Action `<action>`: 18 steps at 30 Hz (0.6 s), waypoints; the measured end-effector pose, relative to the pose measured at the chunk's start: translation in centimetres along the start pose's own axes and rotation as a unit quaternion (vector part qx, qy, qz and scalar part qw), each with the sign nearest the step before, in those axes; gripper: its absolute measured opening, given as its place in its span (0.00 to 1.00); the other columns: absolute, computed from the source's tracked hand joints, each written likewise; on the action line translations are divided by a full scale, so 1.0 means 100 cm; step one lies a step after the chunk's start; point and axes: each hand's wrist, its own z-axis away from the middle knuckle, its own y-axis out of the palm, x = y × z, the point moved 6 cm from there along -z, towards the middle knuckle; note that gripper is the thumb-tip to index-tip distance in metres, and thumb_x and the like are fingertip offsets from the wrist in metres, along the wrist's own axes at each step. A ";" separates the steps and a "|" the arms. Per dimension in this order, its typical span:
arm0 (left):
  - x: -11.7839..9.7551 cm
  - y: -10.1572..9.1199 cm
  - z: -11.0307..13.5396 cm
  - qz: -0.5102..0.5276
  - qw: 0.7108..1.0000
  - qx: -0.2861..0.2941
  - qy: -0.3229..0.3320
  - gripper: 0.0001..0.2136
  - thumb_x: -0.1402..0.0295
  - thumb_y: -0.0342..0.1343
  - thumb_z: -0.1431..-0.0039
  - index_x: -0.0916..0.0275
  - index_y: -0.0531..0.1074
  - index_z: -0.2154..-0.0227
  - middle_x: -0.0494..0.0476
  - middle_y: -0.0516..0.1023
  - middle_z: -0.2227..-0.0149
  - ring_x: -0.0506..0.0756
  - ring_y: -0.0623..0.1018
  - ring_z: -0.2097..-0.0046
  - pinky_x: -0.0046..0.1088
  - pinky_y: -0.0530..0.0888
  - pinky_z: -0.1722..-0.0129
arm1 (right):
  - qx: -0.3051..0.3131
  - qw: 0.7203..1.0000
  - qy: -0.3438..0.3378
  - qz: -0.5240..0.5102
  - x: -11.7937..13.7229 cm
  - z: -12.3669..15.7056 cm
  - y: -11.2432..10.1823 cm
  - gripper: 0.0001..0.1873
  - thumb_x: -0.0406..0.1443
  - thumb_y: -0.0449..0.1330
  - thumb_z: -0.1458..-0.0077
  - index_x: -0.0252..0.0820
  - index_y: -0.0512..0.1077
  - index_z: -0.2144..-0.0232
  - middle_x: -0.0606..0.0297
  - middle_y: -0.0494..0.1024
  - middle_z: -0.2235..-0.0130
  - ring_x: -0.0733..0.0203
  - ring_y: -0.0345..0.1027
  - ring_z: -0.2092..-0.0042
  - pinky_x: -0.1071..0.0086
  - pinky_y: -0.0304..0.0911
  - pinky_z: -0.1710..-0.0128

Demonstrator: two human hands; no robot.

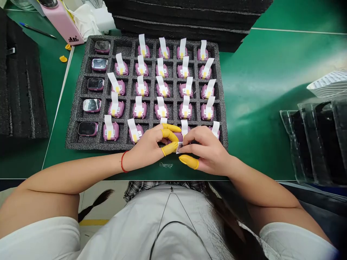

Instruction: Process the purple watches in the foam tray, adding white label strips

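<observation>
Just over the front edge of the foam tray (pixel 69 144), my left hand (pixel 150 144) is closed on a purple smartwatch body (pixel 177 136). Yellow finger cots cover its thumb and two fingers. A small white printed label (pixel 178 148) shows at the watch, by the left thumb tip. My right hand (pixel 211 150) touches that label with bent fingertips, while its thumb, in a yellow cot, stands apart below. In the tray, several purple watches (pixel 111 130) lie back up with white paper strips and yellow tabs. The left column holds watches (pixel 88 128) with dark screens up.
Stacked black foam trays (pixel 184 18) stand behind, with more foam (pixel 21 83) at left. A pink bottle (pixel 63 23), a pen (pixel 38 30) and loose yellow finger cots (pixel 63 59) lie back left. Clear plastic trays (pixel 311 141) and white sheets (pixel 329 85) sit right. Crumpled clear film (pixel 166 165) lies in front.
</observation>
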 end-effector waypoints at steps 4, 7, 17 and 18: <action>-0.002 0.000 0.000 -0.038 0.999 0.004 0.018 0.04 0.71 0.58 0.40 0.63 0.77 0.68 0.60 0.77 0.52 0.48 0.78 0.62 0.22 0.76 0.65 | -0.001 0.998 0.055 -0.015 -0.008 0.002 0.003 0.04 0.35 0.60 0.40 0.43 0.70 0.62 0.63 0.78 0.63 0.61 0.70 0.61 0.65 0.64 0.62; -0.003 0.000 0.001 -0.050 0.998 0.004 0.032 0.04 0.70 0.58 0.40 0.63 0.77 0.67 0.61 0.77 0.52 0.50 0.79 0.58 0.24 0.77 0.62 | 0.006 0.999 0.049 -0.003 -0.008 0.003 0.006 0.06 0.33 0.60 0.39 0.42 0.68 0.59 0.63 0.80 0.62 0.61 0.71 0.59 0.65 0.63 0.59; -0.004 0.001 0.002 -0.075 0.996 -0.002 0.054 0.03 0.71 0.58 0.40 0.63 0.75 0.68 0.61 0.78 0.52 0.53 0.79 0.51 0.27 0.78 0.58 | -0.009 0.992 -0.016 0.126 0.007 0.001 0.000 0.05 0.29 0.57 0.40 0.43 0.69 0.63 0.66 0.81 0.66 0.62 0.68 0.64 0.62 0.59 0.57; -0.005 0.001 0.002 -0.078 0.995 -0.003 0.057 0.02 0.71 0.58 0.40 0.63 0.75 0.68 0.61 0.78 0.52 0.53 0.79 0.51 0.27 0.78 0.58 | -0.010 0.991 -0.015 0.134 0.008 0.001 -0.001 0.05 0.29 0.58 0.40 0.43 0.69 0.64 0.66 0.81 0.66 0.62 0.68 0.64 0.61 0.58 0.55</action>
